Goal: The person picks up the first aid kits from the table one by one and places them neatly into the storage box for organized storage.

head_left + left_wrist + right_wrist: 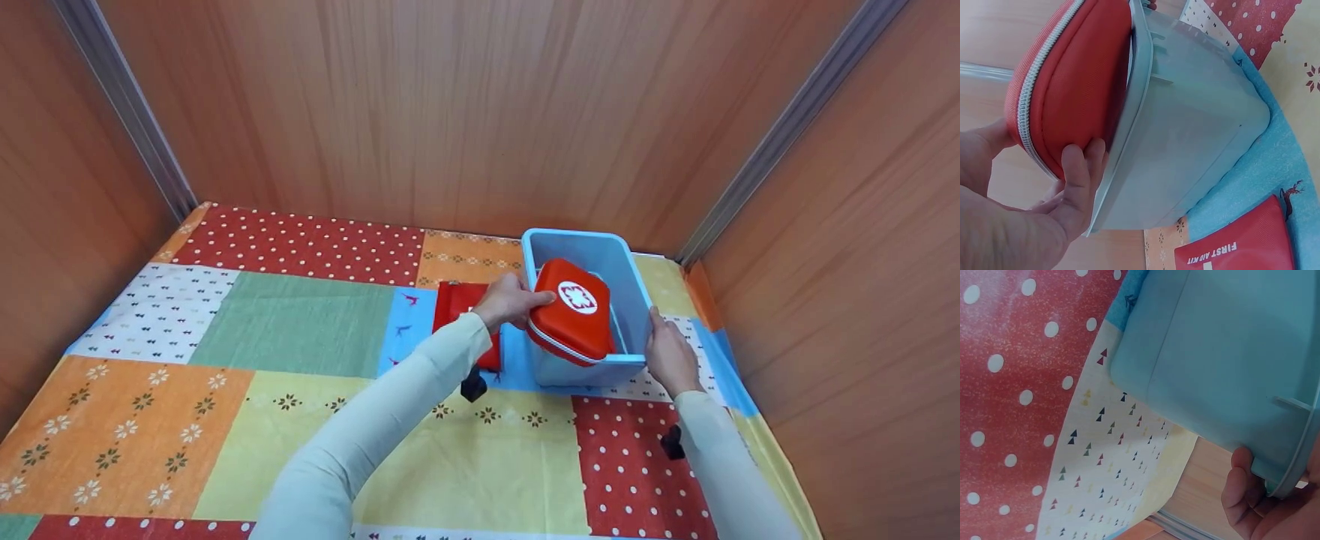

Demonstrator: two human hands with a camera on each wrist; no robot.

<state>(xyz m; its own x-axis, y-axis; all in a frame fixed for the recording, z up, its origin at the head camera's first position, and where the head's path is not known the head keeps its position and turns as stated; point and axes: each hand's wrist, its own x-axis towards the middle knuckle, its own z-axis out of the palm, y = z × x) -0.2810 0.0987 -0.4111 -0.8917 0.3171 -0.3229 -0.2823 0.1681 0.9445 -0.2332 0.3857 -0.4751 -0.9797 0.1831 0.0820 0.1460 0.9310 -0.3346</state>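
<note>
The left hand [511,301] grips the case [561,324] by its left edge, thumb on top; the right hand [670,352] curls its fingers round the right rim of the bin [551,371], near the far right corner of the cloth [300,315]; the case is tilted in the bin's mouth, a round white cross emblem on top; the pouch [1255,233], left of the bin, reads "FIRST AID KIT"; the left hand and sleeve [397,397] partly hide it from the head view.
</note>
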